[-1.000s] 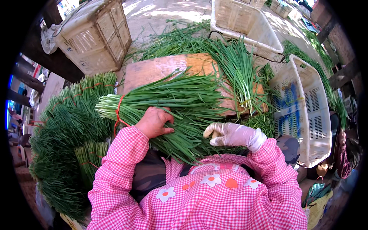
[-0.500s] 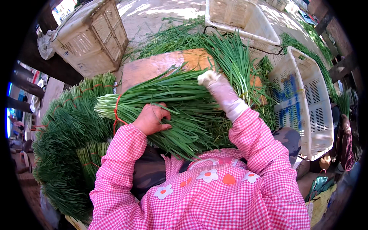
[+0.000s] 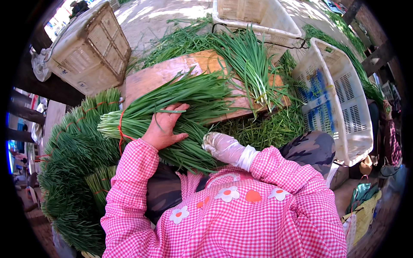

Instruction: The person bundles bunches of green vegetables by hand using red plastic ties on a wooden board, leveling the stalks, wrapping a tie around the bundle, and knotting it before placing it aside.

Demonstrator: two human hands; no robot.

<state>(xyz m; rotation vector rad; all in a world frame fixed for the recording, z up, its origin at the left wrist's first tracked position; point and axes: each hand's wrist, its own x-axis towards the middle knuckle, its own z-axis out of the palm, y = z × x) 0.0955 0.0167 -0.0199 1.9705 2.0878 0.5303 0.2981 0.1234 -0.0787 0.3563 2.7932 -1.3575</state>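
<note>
A large bundle of garlic chives [image 3: 185,92], tied near its pale stem end with a red band [image 3: 121,127], lies across the wooden board and over my lap. My bare left hand [image 3: 165,127] rests on top of it, fingers stretched and thumb apart. At the bundle's near leaf side, my right hand [image 3: 223,148] wears a thin whitish glove. Its fingers are curled in against the chive leaves there, partly hiding what is between them. Loose chives [image 3: 251,64] lie on the far right part of the board [image 3: 159,75].
Several tied chive bundles [image 3: 69,159] are stacked at my left. A pale plastic crate [image 3: 88,49] stands at far left, another crate [image 3: 258,17] at the back, and a blue-stained crate [image 3: 340,103] at right. Loose leaves [image 3: 271,129] lie between board and knee [image 3: 312,148].
My right hand has swept from the bundle's far side down to its near leaf side. The left hand's fingers have straightened on the bundle. The whole view has shifted slightly.
</note>
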